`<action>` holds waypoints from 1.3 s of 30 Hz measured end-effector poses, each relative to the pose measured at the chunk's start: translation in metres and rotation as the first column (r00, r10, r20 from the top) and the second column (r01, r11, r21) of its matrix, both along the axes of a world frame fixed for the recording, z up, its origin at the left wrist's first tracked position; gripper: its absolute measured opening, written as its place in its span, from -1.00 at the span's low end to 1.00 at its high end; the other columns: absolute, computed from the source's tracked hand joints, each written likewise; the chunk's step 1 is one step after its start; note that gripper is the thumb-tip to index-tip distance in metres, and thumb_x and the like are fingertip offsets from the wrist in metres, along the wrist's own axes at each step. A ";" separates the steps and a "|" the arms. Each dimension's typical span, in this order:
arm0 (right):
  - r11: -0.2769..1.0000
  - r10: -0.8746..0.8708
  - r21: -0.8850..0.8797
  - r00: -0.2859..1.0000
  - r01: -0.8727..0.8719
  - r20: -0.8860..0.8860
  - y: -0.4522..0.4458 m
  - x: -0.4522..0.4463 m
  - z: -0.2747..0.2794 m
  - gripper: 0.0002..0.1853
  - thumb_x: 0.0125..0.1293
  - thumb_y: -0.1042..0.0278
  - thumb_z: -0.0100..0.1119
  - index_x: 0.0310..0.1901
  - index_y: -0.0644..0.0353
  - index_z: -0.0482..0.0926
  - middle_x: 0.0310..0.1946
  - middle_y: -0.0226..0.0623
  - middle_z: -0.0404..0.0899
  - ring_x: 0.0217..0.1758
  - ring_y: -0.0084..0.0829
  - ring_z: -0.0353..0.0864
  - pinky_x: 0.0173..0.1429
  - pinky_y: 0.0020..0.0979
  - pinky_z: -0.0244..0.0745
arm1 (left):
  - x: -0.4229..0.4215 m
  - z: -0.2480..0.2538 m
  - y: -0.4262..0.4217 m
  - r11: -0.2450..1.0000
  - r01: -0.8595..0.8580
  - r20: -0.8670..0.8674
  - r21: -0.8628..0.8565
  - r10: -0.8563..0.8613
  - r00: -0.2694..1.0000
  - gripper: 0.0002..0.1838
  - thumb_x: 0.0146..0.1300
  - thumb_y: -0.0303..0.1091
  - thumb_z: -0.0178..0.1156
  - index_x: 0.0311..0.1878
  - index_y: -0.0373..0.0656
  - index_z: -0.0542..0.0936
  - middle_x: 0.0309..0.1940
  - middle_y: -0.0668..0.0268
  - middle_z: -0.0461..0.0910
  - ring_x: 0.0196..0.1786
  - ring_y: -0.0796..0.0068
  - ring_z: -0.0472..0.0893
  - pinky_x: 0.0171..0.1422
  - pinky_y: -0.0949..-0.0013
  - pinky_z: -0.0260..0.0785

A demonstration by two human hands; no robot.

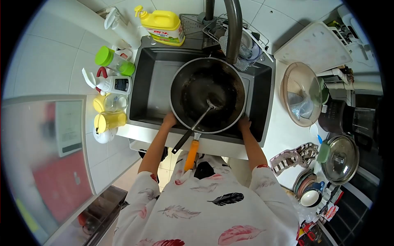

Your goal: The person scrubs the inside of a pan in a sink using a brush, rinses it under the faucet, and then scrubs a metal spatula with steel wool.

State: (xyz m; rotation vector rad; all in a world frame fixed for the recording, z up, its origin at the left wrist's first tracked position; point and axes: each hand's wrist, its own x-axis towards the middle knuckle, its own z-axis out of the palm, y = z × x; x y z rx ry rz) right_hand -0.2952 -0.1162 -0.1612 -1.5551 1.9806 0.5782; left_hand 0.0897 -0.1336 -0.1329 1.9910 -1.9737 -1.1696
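Pan [197, 82] is sitting in or over the sink [158, 78], below the tap [234, 33], its orange handle [191, 156] pointing towards the body I am guiding; I am bringing both hands to its near side, one at each flank; the left hand [170, 119] is meeting the rim, while the right hand [245, 122] is reaching down just beside it; the pan is hiding the fingers of both, so I am not able to tell how far open either grip is, or whether it is taking any weight.

The spatula [182, 141] is leaning loose across the near rim, its head lying inside among brownish marks; to the right, a basin [286, 86] is standing on the bench [273, 139].

I am judging this step as steadying or positioning the pan; any shift from here is calling for even support on both sides, a level rim, and care that the spatula is not sliding and the far edge is not knocking the tap.
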 end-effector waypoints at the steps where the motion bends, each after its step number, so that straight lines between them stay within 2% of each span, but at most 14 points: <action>1: 0.996 0.088 -0.009 0.987 -0.090 -0.138 0.000 0.001 0.001 -0.61 0.15 0.25 -0.04 0.04 0.10 0.42 0.11 -0.17 0.24 0.15 -0.17 0.29 0.09 -0.01 0.25 | -0.002 0.008 0.000 1.000 -0.002 0.002 0.001 0.002 1.000 -0.68 0.09 -0.29 0.01 -0.11 -0.24 0.50 -0.10 0.00 0.48 -0.02 0.05 0.47 0.05 0.11 0.31; 5: 0.992 0.075 -0.094 0.992 -0.085 -0.106 -0.005 -0.002 0.060 -0.60 0.04 0.11 0.10 -0.11 0.16 0.53 0.05 -0.12 0.30 0.12 -0.20 0.33 0.09 -0.06 0.23 | -0.013 0.068 -0.008 0.999 0.024 0.333 0.034 -0.034 0.942 -0.70 0.01 -0.29 0.10 -0.18 -0.21 0.52 -0.24 0.03 0.52 -0.12 0.02 0.50 -0.07 0.13 0.35; 7: 0.949 -0.271 -0.115 0.947 0.293 0.170 -0.008 -0.015 0.069 -0.46 -0.08 0.07 0.21 -0.10 0.29 0.50 0.02 -0.05 0.35 0.08 -0.13 0.36 0.10 -0.18 0.25 | -0.016 0.092 -0.005 0.997 0.073 0.451 -0.005 -0.063 0.890 -0.73 -0.01 -0.30 0.11 -0.22 -0.20 0.52 -0.29 0.05 0.52 -0.15 0.03 0.50 -0.10 0.13 0.35; 9: 0.857 -0.446 -0.052 0.788 0.512 0.424 -0.009 -0.034 0.063 -0.40 -0.08 0.08 0.20 -0.05 0.35 0.44 0.02 -0.02 0.36 0.08 -0.10 0.36 0.11 -0.25 0.24 | -0.017 0.110 0.011 0.909 -0.027 0.264 -0.416 0.149 0.953 -0.83 0.00 -0.38 0.08 -0.31 -0.20 0.51 -0.38 0.09 0.49 -0.23 0.08 0.49 -0.17 0.16 0.34; 10: 0.726 -0.569 0.080 0.531 0.683 0.627 -0.011 -0.034 0.069 -0.34 -0.09 0.08 0.20 0.00 0.41 0.38 0.02 0.02 0.36 0.08 -0.08 0.36 0.13 -0.32 0.24 | -0.018 0.123 0.017 0.904 -0.032 0.264 -0.426 0.158 0.952 -0.83 0.00 -0.38 0.08 -0.31 -0.20 0.51 -0.38 0.09 0.49 -0.23 0.08 0.49 -0.17 0.16 0.34; 13: 0.460 -0.563 -0.072 0.353 0.885 0.747 -0.010 -0.017 0.113 -0.30 -0.05 0.14 0.16 0.08 0.46 0.27 0.04 0.06 0.35 0.09 -0.11 0.35 0.14 -0.39 0.22 | -0.025 0.154 0.040 0.889 -0.136 0.168 -0.437 0.230 0.959 -0.87 0.04 -0.50 0.04 -0.31 -0.27 0.47 -0.36 0.09 0.48 -0.24 0.07 0.46 -0.14 0.18 0.32; 18: 0.403 -0.387 -0.133 0.300 0.906 0.872 -0.019 0.023 0.199 -0.41 0.02 0.22 0.13 0.03 0.45 0.26 -0.06 -0.02 0.40 -0.02 -0.27 0.39 0.08 -0.40 0.25 | -0.039 0.179 0.062 0.857 -0.262 -0.126 -0.443 0.230 0.965 -0.87 0.16 -0.48 0.02 -0.24 -0.29 0.48 -0.36 0.15 0.49 -0.29 0.27 0.51 -0.20 0.38 0.35; 21: 0.611 -0.204 -0.096 0.272 0.786 0.940 -0.026 0.057 0.218 -0.49 0.01 0.21 0.20 -0.08 0.40 0.34 -0.15 -0.11 0.45 -0.11 -0.29 0.42 0.02 -0.38 0.28 | -0.060 0.186 0.055 0.907 -0.417 -0.542 -0.053 0.324 0.775 -0.78 0.25 -0.37 -0.01 -0.12 -0.30 0.46 -0.28 0.21 0.52 -0.24 0.43 0.52 -0.16 0.48 0.36; 23: 0.735 -0.037 -0.317 0.502 0.600 0.864 -0.033 0.086 0.210 -0.48 -0.05 0.19 0.26 -0.11 0.36 0.36 -0.19 -0.08 0.43 -0.09 -0.21 0.42 0.02 -0.35 0.29 | -0.073 0.180 0.040 0.903 -0.419 -0.735 0.098 0.349 0.581 -0.68 0.25 -0.28 0.02 -0.04 -0.30 0.43 -0.20 0.20 0.54 -0.10 0.49 0.51 -0.09 0.51 0.35; 25: 0.644 0.314 -0.651 0.636 0.402 0.704 -0.039 0.122 0.207 -0.50 -0.13 0.21 0.29 -0.16 0.31 0.37 -0.25 -0.06 0.38 -0.12 -0.10 0.38 -0.03 -0.28 0.30 | -0.082 0.193 0.021 0.904 -0.393 -0.794 0.169 0.361 0.489 -0.57 0.25 -0.20 0.02 0.10 -0.27 0.33 -0.13 0.22 0.49 -0.07 0.49 0.48 -0.06 0.46 0.36; 31: 0.327 0.590 -0.944 0.791 -0.051 0.162 -0.069 0.196 0.257 -0.59 -0.22 0.27 0.31 -0.31 0.18 0.37 -0.31 -0.21 0.31 -0.20 -0.18 0.32 -0.13 -0.28 0.21 | -0.065 0.217 -0.027 0.862 -0.408 -0.768 0.300 0.473 0.433 -0.43 0.21 0.06 0.00 0.12 -0.17 0.26 -0.07 0.23 0.39 0.01 0.41 0.42 0.05 0.28 0.35; 33: 0.252 0.656 -0.957 0.753 -0.141 0.061 -0.088 0.209 0.269 -0.64 -0.21 0.29 0.26 -0.33 0.14 0.37 -0.31 -0.25 0.30 -0.20 -0.24 0.30 -0.12 -0.31 0.17 | -0.044 0.194 -0.042 0.755 -0.299 -0.756 0.583 0.639 0.140 -0.39 0.17 0.19 -0.06 0.09 -0.11 0.27 -0.11 0.22 0.40 0.00 0.36 0.44 0.08 0.17 0.34; 36: -0.095 0.734 -0.911 0.590 -0.401 -0.336 -0.106 0.232 0.268 -0.65 -0.22 0.26 0.19 -0.33 0.13 0.37 -0.29 -0.28 0.30 -0.14 -0.28 0.28 -0.07 -0.24 0.14 | -0.021 0.232 -0.048 0.800 -0.111 -0.808 0.590 0.584 -0.083 -0.40 0.15 0.24 -0.08 0.07 -0.04 0.28 -0.10 0.23 0.41 -0.03 0.33 0.46 0.03 0.13 0.35; 39: 0.008 0.888 -0.963 0.445 -0.268 -0.116 -0.110 0.243 0.287 -0.64 -0.22 0.27 0.19 -0.31 0.14 0.37 -0.28 -0.29 0.31 -0.17 -0.26 0.30 -0.05 -0.25 0.14 | -0.004 0.225 -0.057 0.792 -0.140 -0.800 0.595 0.564 -0.206 -0.49 0.18 0.11 -0.02 0.05 -0.05 0.32 -0.09 0.23 0.43 -0.07 0.30 0.49 0.04 0.15 0.36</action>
